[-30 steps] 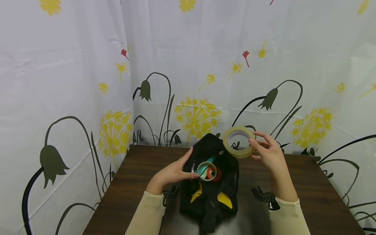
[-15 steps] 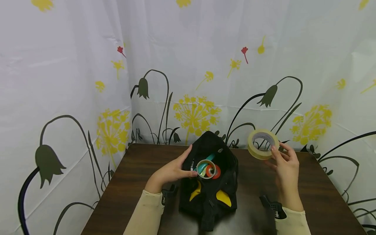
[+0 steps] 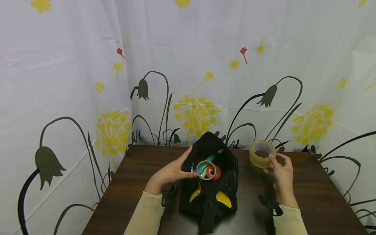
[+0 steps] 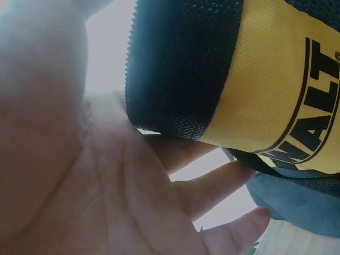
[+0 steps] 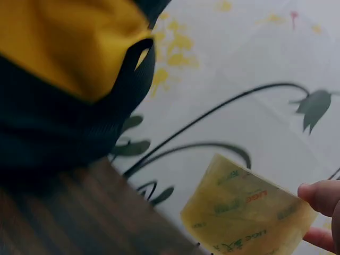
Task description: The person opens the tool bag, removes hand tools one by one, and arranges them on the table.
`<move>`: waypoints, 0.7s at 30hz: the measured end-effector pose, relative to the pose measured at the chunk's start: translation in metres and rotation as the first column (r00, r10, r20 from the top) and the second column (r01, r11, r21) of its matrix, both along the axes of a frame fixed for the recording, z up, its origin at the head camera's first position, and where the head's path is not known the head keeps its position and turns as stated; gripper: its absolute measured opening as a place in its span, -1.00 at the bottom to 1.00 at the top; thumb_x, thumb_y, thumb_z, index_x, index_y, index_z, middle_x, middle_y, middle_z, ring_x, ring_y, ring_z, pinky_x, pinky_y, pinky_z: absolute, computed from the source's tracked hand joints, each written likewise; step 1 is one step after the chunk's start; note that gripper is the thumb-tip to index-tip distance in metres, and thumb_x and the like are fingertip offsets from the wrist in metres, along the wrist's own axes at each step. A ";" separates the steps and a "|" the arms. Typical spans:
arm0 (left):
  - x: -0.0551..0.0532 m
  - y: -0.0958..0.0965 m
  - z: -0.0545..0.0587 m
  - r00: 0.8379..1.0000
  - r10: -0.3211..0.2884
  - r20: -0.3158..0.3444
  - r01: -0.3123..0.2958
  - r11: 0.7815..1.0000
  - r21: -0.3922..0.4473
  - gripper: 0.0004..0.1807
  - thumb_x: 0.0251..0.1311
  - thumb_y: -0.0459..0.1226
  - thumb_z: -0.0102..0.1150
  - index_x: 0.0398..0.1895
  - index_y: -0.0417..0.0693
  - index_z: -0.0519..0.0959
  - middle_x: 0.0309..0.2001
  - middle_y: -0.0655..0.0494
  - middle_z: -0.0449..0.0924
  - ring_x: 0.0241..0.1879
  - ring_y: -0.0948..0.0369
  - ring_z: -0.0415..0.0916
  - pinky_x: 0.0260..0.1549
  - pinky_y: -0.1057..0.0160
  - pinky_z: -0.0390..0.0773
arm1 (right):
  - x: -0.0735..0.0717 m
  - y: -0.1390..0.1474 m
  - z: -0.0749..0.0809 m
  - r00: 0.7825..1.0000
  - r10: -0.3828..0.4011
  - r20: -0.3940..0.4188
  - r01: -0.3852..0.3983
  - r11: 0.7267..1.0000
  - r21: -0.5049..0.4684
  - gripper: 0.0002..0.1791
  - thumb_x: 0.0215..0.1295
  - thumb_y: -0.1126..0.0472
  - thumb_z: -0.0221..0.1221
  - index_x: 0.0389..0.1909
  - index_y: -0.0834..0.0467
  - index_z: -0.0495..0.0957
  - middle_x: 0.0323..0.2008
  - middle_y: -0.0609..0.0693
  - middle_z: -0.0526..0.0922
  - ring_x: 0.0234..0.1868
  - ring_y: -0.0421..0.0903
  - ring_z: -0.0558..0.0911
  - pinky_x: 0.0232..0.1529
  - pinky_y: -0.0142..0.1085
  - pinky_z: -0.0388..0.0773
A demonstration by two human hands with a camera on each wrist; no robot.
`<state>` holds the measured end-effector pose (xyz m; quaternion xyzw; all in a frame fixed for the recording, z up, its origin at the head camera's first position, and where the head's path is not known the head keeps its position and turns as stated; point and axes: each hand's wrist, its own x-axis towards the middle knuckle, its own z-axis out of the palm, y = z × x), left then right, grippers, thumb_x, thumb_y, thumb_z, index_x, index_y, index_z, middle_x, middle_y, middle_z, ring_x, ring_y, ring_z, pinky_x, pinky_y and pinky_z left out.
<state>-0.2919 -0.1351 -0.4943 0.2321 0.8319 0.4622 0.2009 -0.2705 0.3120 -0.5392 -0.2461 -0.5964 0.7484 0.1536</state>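
My left hand [image 3: 170,170] grips the left side wall of an open black-and-yellow tool bag [image 3: 188,203], its thumb at the opening beside a pale tape roll [image 3: 199,164]. In the left wrist view, the fingers [image 4: 212,183] lie along the outside of the zip-edged bag [image 4: 180,64]. To the right of the bag, my right hand [image 3: 284,174] pinches a wide roll of clear packing tape [image 3: 259,162] by its near right edge. Printing shows on the yellowish side of that packing tape [image 5: 249,210] in the right wrist view.
Inside the bag are a teal item [image 3: 211,158] and an orange-red ring [image 3: 218,173]. The bag stands on a dark wood table [image 3: 141,163]. A white floral curtain [image 3: 188,49] hangs right behind the table's far edge.
My right hand has carried the packing tape rightward from over the bag, then lowered it slightly, tilting the roll so more of its outer side shows. The left hand stays on the bag.
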 end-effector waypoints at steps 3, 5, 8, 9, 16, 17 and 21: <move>0.000 -0.001 -0.002 1.000 -0.001 0.005 0.001 1.000 -0.001 0.29 0.27 0.29 0.46 0.80 0.61 -0.31 0.82 0.22 -0.29 0.77 -0.09 -0.07 0.62 -0.38 0.18 | -0.002 0.001 -0.018 1.000 -0.004 0.013 0.004 0.999 0.034 -0.55 0.46 0.02 0.43 0.21 -0.10 0.44 -0.31 -0.16 0.73 -0.33 -0.22 0.80 -0.32 -0.22 0.84; 0.000 0.000 -0.001 1.000 0.007 0.004 -0.007 1.000 0.004 0.28 0.28 0.28 0.47 0.79 0.62 -0.29 0.82 0.21 -0.27 0.77 -0.10 -0.05 0.61 -0.38 0.19 | -0.004 0.001 -0.027 1.000 -0.004 0.023 0.003 0.998 0.061 -0.53 0.45 0.00 0.44 0.21 -0.08 0.44 -0.28 -0.14 0.71 -0.34 -0.22 0.77 -0.31 -0.21 0.84; 0.000 0.000 0.000 1.000 0.012 -0.003 -0.012 1.000 0.005 0.29 0.27 0.28 0.47 0.80 0.59 -0.29 0.82 0.22 -0.26 0.77 -0.10 -0.06 0.62 -0.38 0.18 | -0.006 0.001 -0.038 0.999 0.019 0.035 -0.021 0.998 0.056 -0.49 0.46 -0.04 0.42 0.26 -0.08 0.41 -0.08 -0.08 0.61 -0.29 -0.22 0.76 -0.23 -0.19 0.85; 0.000 0.001 0.001 1.000 0.012 -0.004 -0.012 1.000 0.003 0.29 0.27 0.28 0.47 0.80 0.60 -0.29 0.82 0.22 -0.26 0.77 -0.09 -0.06 0.62 -0.38 0.18 | -0.007 0.001 -0.041 0.999 0.028 0.039 -0.030 0.998 0.048 -0.48 0.47 -0.05 0.41 0.28 -0.08 0.39 0.00 -0.06 0.56 -0.28 -0.23 0.75 -0.20 -0.20 0.85; 0.001 0.001 0.000 1.000 0.007 0.010 -0.007 1.000 -0.011 0.29 0.26 0.29 0.48 0.77 0.68 -0.31 0.82 0.24 -0.27 0.78 -0.08 -0.08 0.64 -0.37 0.15 | -0.008 0.006 -0.046 0.991 0.123 0.058 -0.124 0.992 0.012 -0.25 0.54 0.01 0.35 0.58 0.02 0.19 -0.05 -0.15 0.60 -0.19 -0.28 0.79 -0.02 -0.23 0.83; 0.001 0.001 0.000 1.000 0.008 0.010 -0.008 1.000 -0.007 0.29 0.26 0.29 0.48 0.77 0.68 -0.31 0.82 0.24 -0.27 0.78 -0.08 -0.09 0.64 -0.37 0.15 | -0.008 0.006 -0.045 0.988 0.142 0.063 -0.144 0.989 0.023 -0.20 0.55 0.04 0.34 0.63 0.05 0.15 -0.06 -0.12 0.60 -0.19 -0.29 0.79 0.00 -0.25 0.82; 0.001 0.001 0.000 1.000 0.004 0.004 -0.004 1.000 0.003 0.29 0.28 0.27 0.48 0.79 0.64 -0.30 0.82 0.24 -0.27 0.78 -0.08 -0.09 0.64 -0.37 0.14 | -0.009 0.007 -0.040 0.978 0.192 0.085 -0.200 0.976 0.090 -0.08 0.57 0.16 0.33 0.74 0.17 0.02 0.15 0.09 0.47 -0.19 -0.31 0.72 0.03 -0.33 0.79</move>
